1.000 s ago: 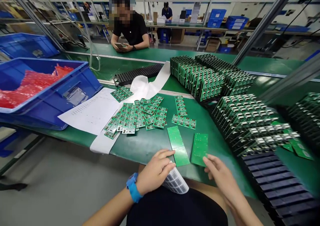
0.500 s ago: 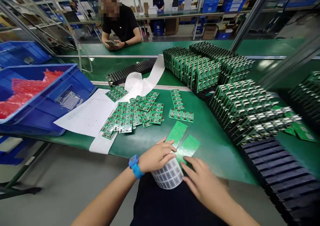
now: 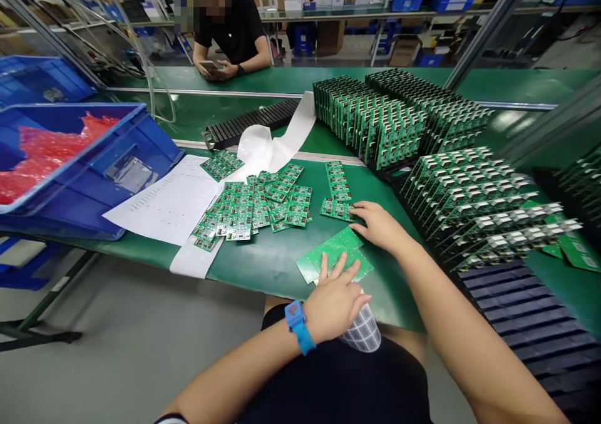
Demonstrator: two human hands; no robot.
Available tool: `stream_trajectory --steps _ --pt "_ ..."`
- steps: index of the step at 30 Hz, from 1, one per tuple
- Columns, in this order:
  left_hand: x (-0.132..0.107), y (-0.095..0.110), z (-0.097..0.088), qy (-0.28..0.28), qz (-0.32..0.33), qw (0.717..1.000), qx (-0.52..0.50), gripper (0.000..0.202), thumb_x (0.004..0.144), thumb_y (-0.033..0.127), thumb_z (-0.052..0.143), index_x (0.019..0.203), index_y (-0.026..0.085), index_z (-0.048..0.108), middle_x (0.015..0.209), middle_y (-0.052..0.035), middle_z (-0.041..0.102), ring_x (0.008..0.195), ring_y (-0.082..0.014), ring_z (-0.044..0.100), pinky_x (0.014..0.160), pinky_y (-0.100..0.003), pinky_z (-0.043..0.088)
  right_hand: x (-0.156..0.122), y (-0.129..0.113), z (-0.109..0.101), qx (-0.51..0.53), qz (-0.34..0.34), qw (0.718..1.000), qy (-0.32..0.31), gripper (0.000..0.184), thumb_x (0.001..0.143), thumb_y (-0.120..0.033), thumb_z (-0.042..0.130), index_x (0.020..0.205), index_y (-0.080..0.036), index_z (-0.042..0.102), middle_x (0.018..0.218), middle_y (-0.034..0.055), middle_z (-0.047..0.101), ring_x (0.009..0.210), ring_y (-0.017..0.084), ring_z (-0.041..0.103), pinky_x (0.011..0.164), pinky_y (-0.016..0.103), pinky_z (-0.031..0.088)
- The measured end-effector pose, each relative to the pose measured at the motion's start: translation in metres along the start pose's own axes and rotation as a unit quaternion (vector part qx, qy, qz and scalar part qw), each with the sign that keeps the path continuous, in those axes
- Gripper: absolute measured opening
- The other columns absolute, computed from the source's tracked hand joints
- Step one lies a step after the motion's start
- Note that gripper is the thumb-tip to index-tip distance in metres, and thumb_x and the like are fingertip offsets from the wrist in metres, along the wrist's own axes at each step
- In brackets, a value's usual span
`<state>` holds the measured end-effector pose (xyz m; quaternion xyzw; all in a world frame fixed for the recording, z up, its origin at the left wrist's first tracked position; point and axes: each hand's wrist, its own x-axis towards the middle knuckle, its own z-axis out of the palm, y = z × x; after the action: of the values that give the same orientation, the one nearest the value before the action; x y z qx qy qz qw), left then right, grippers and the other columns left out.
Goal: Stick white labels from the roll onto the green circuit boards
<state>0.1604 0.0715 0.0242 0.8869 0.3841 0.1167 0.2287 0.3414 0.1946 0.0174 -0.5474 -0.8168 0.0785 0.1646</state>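
My left hand (image 3: pixel 334 297), with a blue watch at the wrist, rests on two plain green board panels (image 3: pixel 334 255) at the table's near edge and holds a roll of printed labels (image 3: pixel 362 331) against my lap. My right hand (image 3: pixel 378 225) reaches forward, its fingers spread and lying on a strip of small populated circuit boards (image 3: pixel 337 209). A second strip (image 3: pixel 339 182) lies just beyond it. A loose heap of small green circuit boards (image 3: pixel 256 205) is spread out to the left.
Black slotted racks full of upright boards (image 3: pixel 375 120) (image 3: pixel 474 201) fill the right side, with an empty rack section (image 3: pixel 530 324) nearest me. A blue bin (image 3: pixel 84 167) with red bags stands left, beside a paper sheet (image 3: pixel 169 201) and white liner strip (image 3: pixel 263 151). A person (image 3: pixel 230 32) sits opposite.
My right hand left the label roll and reached forward onto the strip of populated boards. The two plain panels have swung round under my left hand, which moved slightly right.
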Motion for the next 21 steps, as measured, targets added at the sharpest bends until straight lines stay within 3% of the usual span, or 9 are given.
stream_trajectory --steps 3,6,9,12,17,21 --pt "-0.005 -0.015 0.007 -0.007 0.036 0.999 -0.019 0.030 0.092 0.032 0.039 0.083 0.017 0.063 0.133 -0.0046 0.050 0.134 -0.0280 0.026 0.110 -0.056 0.007 -0.018 -0.005 0.000 -0.018 0.007 1.000 -0.018 0.026 0.076 -0.025 0.059 0.100 -0.015 0.065 0.099 0.0123 0.066 0.091 0.027 0.061 0.078 0.038 0.048" --pt "-0.018 -0.032 -0.002 -0.027 0.082 0.994 -0.066 0.026 0.093 0.029 0.039 0.087 0.019 0.063 0.124 -0.0014 0.059 0.130 -0.0219 0.036 0.113 -0.048 0.006 -0.055 -0.010 -0.009 -0.047 0.119 0.992 0.001 0.029 0.083 -0.027 0.046 0.101 -0.015 0.065 0.081 0.0108 0.070 0.070 0.026 0.065 0.063 0.036 0.048" --pt "-0.027 -0.044 -0.011 -0.044 0.103 0.989 -0.093 0.025 0.092 0.027 0.041 0.085 0.019 0.063 0.119 -0.0007 0.062 0.128 -0.0196 0.038 0.114 -0.043 0.005 -0.086 -0.009 -0.011 0.005 0.255 0.967 0.017 0.030 0.085 -0.030 0.043 0.099 -0.017 0.066 0.077 0.0070 0.071 0.067 0.023 0.066 0.059 0.031 0.047" --pt "-0.027 -0.049 -0.014 -0.062 0.119 0.986 -0.099 0.024 0.092 0.026 0.041 0.087 0.019 0.063 0.118 -0.0007 0.062 0.129 -0.0197 0.038 0.114 -0.043 0.003 -0.101 -0.006 -0.008 0.067 0.295 0.953 0.028 0.030 0.086 -0.031 0.042 0.098 -0.018 0.066 0.083 0.0053 0.071 0.071 0.020 0.066 0.060 0.028 0.047" --pt "-0.023 -0.051 -0.018 -0.079 0.127 0.983 -0.108 0.023 0.092 0.025 0.041 0.085 0.019 0.062 0.116 -0.0009 0.064 0.126 -0.0189 0.042 0.114 -0.043 0.001 -0.105 -0.003 -0.012 -0.042 0.225 0.970 0.086 0.029 0.086 -0.031 0.044 0.092 -0.014 0.066 0.083 0.0098 0.067 0.080 0.024 0.061 0.076 0.037 0.047" --pt "-0.022 -0.051 -0.021 -0.078 0.124 0.982 -0.118 0.023 0.091 0.024 0.042 0.078 0.019 0.061 0.114 -0.0018 0.065 0.124 -0.0192 0.045 0.114 -0.043 0.002 -0.102 0.000 -0.012 -0.032 0.134 0.986 0.092 0.025 0.084 -0.028 0.049 0.098 -0.014 0.064 0.095 0.0097 0.064 0.091 0.022 0.057 0.085 0.038 0.046"
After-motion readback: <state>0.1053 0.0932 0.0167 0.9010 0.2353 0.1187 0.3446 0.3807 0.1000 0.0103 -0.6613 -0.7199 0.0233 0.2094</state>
